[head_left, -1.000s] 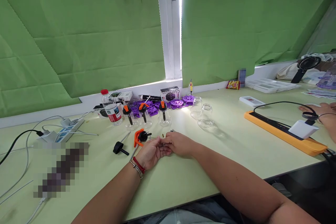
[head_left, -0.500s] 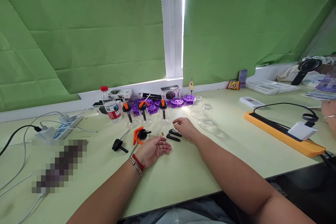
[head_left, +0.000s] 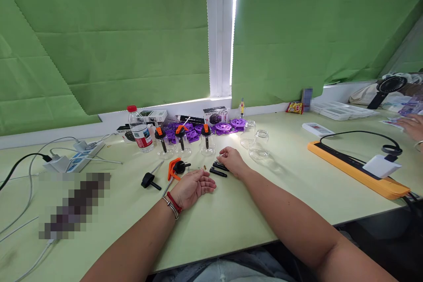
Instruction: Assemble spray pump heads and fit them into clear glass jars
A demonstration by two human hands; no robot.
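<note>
My left hand point(head_left: 195, 188) rests palm up on the table, fingers loosely curled and apart, with nothing visible in it. My right hand point(head_left: 232, 161) is pinched over a cluster of small metal parts that look like springs point(head_left: 219, 164); what its fingertips hold is too small to make out. Between the hands lies a slim black plastic piece point(head_left: 218, 172). A tiny brass-coloured part point(head_left: 205, 167) sits by my left fingertips. Left of that hand are an orange handle piece point(head_left: 172, 169) with a black fitting point(head_left: 180, 167), and a black cap with a metal rod point(head_left: 150, 180).
Several glass jars stand behind, some with black-and-orange dispenser tops point(head_left: 206, 131); a bare jar point(head_left: 259, 145) is right. Purple parts point(head_left: 223, 128) and a red-capped bottle point(head_left: 140, 130) are farther back. A power strip point(head_left: 86, 156), an orange strip point(head_left: 357, 169) and another person's hand point(head_left: 412, 127) flank them.
My right fingertips have lowered slightly onto the small metal parts. My left hand stays in place. The other person's hand at far right has reached forward.
</note>
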